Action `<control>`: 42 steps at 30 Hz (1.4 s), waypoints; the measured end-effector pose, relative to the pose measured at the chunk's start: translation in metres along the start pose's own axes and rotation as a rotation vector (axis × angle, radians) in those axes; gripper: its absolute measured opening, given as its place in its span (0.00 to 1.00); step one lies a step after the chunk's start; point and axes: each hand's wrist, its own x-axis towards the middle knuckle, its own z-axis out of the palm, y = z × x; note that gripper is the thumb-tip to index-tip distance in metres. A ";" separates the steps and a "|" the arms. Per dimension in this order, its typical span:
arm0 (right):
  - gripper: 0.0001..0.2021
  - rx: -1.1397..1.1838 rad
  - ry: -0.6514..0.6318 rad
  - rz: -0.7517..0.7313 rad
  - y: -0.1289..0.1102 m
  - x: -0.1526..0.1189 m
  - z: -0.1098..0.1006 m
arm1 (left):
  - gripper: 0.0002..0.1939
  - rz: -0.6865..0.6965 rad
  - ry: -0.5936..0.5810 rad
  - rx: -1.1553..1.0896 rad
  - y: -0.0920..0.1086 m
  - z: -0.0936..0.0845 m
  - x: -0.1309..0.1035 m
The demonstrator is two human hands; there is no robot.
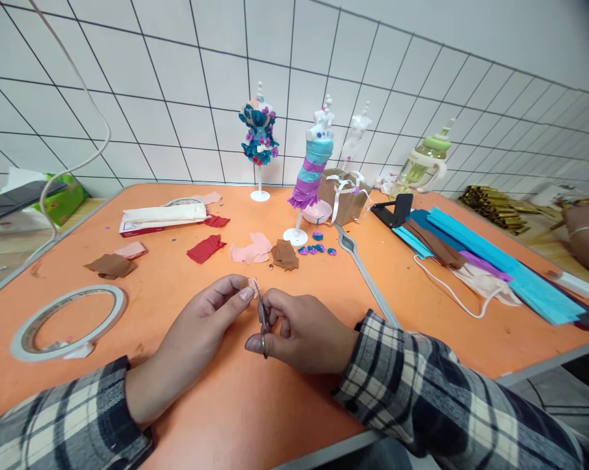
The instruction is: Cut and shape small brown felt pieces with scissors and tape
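**Apparently mid-snip above the counter**

The left hand [196, 329] pinches a pink scrap [254, 285] over the orange counter [201, 418]; trimming seems the step in hand. Just right, the right hand [299, 326] grips small scissors [261, 314], blades at the scrap. Another cut would call for a steady pinch, with fingertips clear. Fingers partly hide scrap and handles; the cut line is too small to read. Far right, the frame crops someone's arm [588, 238].
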 end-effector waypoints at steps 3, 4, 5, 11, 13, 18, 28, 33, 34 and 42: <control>0.15 -0.002 -0.011 -0.013 0.000 0.000 0.000 | 0.11 0.010 -0.003 0.006 0.000 0.000 0.000; 0.15 -0.003 -0.013 -0.015 0.000 0.000 0.000 | 0.11 0.011 -0.004 0.008 0.001 0.000 0.000; 0.15 -0.003 -0.011 -0.013 0.000 0.000 -0.001 | 0.11 0.011 -0.004 0.008 0.001 0.000 0.000; 0.18 0.000 -0.028 0.043 -0.003 -0.001 -0.002 | 0.10 0.020 0.008 0.017 0.000 0.000 -0.001; 0.18 -0.009 -0.022 0.032 -0.003 -0.001 -0.002 | 0.11 0.021 0.006 0.016 0.000 0.001 -0.001; 0.18 -0.008 0.010 -0.009 0.001 0.000 0.000 | 0.13 0.023 0.028 0.008 0.000 0.002 -0.001; 0.17 -0.024 0.017 -0.017 0.000 0.000 0.001 | 0.13 0.004 0.000 0.012 -0.005 -0.002 0.000; 0.17 -0.022 0.025 -0.042 0.001 0.000 0.001 | 0.13 0.015 -0.020 0.026 -0.005 -0.003 0.001; 0.16 -0.022 0.022 -0.042 0.001 0.000 0.001 | 0.13 0.015 -0.020 0.027 -0.005 -0.003 0.001; 0.16 -0.030 0.010 -0.023 -0.001 -0.001 0.000 | 0.12 0.025 -0.011 0.016 -0.004 -0.002 0.001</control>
